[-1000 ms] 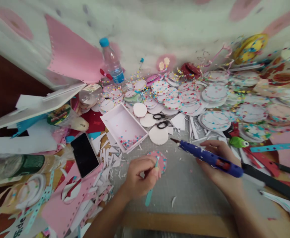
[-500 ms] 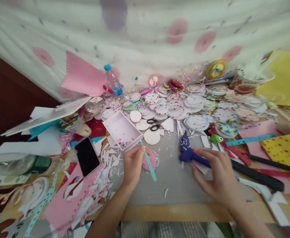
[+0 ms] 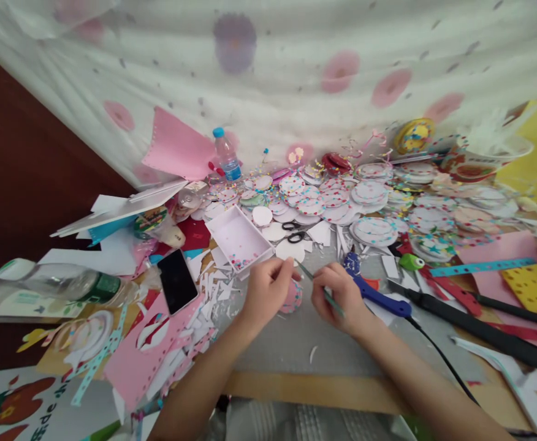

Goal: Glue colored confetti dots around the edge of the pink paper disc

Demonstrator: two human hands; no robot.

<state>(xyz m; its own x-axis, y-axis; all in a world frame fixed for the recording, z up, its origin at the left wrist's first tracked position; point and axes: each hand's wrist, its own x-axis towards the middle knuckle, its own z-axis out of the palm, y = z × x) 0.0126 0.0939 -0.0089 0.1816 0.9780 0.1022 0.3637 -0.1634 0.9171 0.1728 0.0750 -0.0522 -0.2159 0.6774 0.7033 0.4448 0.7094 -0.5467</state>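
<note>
My left hand (image 3: 271,288) is closed in a pinch around one end of a thin teal strip (image 3: 334,303), just in front of a white open box (image 3: 241,239). My right hand (image 3: 337,297) has its fingers closed round the other part of the same strip. Below and between the hands, a round pink piece with coloured dots (image 3: 291,298) lies on the grey mat (image 3: 278,352), partly hidden by my left hand. A blue glue gun (image 3: 379,295) rests on the mat to the right of my right hand.
Black-handled scissors (image 3: 293,233) lie behind the hands, before many decorated discs (image 3: 374,231). A phone (image 3: 177,282) and paper scraps are on the left. A long black-handled tool (image 3: 484,327) lies on the right, and a bottle (image 3: 227,156) stands behind.
My right hand has left the glue gun and moved left to the teal strip, now held in both hands. The glue gun lies free. The view has shifted slightly.
</note>
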